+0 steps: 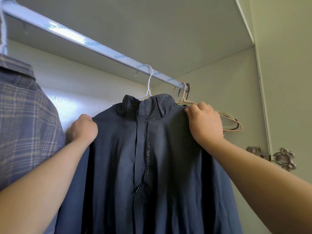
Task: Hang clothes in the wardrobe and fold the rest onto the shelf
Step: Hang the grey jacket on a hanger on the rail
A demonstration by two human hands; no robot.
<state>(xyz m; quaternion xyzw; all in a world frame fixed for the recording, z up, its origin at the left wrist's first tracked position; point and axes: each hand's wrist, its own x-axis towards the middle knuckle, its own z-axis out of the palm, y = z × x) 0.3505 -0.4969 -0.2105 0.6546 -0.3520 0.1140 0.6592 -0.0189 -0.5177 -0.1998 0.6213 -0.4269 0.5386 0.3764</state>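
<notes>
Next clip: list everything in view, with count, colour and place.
rail: one, silvery with printed letters, across the wardrobe top
jacket: one, dark blue, hanging at centre
white hangers: two, one holding the jacket, one at far left above the shirt
shirt: one, blue-grey plaid, hanging at left
spare hangers: several, beige and black, right end of rail
hinge: one, silver metal, right side
left hand: grips the jacket's left-side shoulder
right hand: grips its other shoulder
</notes>
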